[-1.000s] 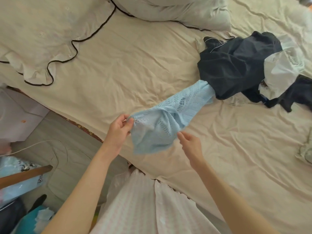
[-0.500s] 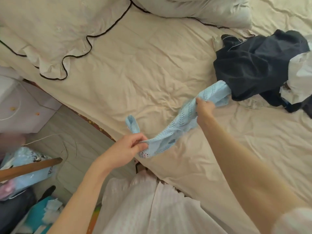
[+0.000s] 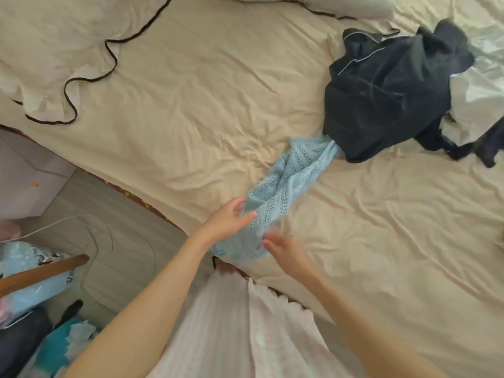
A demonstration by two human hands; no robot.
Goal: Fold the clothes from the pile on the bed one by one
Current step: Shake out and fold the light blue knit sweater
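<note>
The light blue knit garment point(image 3: 283, 192) lies bunched into a long strip on the bed point(image 3: 191, 105). Its long axis runs diagonally, from the near edge of the mattress, in front of the person, up and to the right, where its far end disappears under the dark navy garment point(image 3: 387, 94) of the clothes pile point(image 3: 425, 85). The near end spreads wider and hangs just over the mattress edge.

The left hand point(image 3: 226, 222) rests on the garment's left edge with fingers loosely spread; whether it pinches the knit cannot be told through the blur. The right hand point(image 3: 286, 252) is at the garment's near end, fingers relaxed and fairly straight, touching or just beside the cloth, with no clear hold.

The bed is covered in a wrinkled cream sheet. A ruffled pillow with dark piping point(image 3: 49, 50) lies far left. White cloth point(image 3: 477, 105) sits in the pile at right. Left of the bed, the floor point(image 3: 109, 241) shows a thin cable, a wooden rail point(image 3: 41, 271) and bags.
</note>
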